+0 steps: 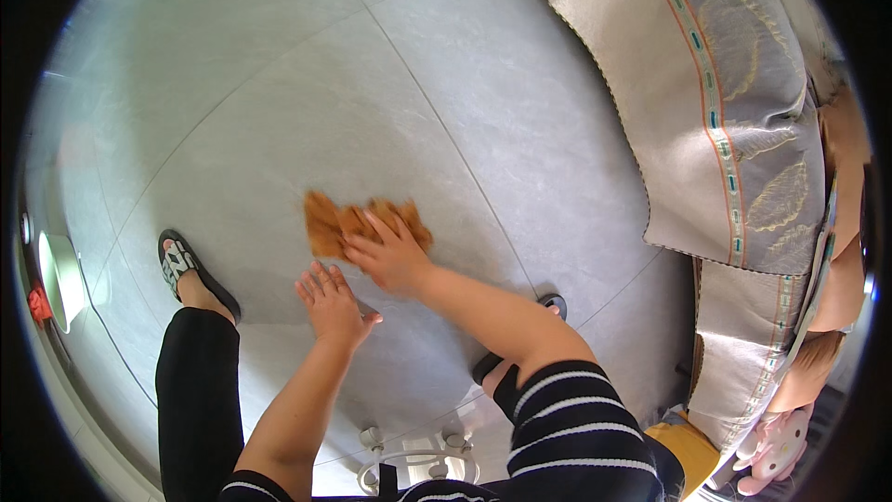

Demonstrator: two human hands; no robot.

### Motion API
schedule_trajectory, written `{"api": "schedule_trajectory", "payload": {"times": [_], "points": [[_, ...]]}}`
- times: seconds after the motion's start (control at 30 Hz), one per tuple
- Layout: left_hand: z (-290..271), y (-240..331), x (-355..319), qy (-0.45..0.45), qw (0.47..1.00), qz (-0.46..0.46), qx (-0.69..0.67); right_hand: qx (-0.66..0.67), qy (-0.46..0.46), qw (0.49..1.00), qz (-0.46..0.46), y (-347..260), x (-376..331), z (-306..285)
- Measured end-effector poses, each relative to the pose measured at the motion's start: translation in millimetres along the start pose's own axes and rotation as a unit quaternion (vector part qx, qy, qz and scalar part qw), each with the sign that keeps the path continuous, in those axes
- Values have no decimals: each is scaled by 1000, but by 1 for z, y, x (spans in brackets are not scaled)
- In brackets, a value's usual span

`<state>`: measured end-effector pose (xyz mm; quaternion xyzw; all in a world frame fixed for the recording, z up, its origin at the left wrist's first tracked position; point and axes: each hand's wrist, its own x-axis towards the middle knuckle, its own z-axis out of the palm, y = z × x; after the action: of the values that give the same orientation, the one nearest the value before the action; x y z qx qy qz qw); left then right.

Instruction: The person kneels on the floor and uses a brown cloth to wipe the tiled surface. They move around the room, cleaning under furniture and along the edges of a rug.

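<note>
A crumpled brown cloth lies on the grey tiled floor, slightly smeared by motion. On its right part rests my right hand, fingers pressing into the folds and bunching the fabric; the undersides of the fingers are hidden. Just in front of the cloth's near edge is my left hand, palm down and low over the floor, its fingers apart and nothing in it. Whether it touches the floor I cannot tell.
My sandalled left foot is at the left, and my right foot's sandal shows beside my right forearm. A fabric-covered sofa runs along the right. A white wheeled base stands close below me. At far left is a pale bin.
</note>
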<state>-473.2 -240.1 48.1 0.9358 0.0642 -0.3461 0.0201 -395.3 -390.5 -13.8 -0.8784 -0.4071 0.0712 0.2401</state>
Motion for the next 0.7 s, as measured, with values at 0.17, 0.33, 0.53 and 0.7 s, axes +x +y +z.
{"api": "schedule_trajectory", "payload": {"times": [0.17,0.33,0.53,0.7], "points": [[11,-7,2,24,999,24,-11,-95,109,989,1,70,-139,-40],[4,-6,2,1,1000,18,-6,-256,-41,876,408,216,-183,-123],[23,-9,3,33,998,26,-52,-180,113,797,565,359,-13,-170],[26,-7,5,26,998,16,-46,-124,82,891,430,279,174,-145]]}}
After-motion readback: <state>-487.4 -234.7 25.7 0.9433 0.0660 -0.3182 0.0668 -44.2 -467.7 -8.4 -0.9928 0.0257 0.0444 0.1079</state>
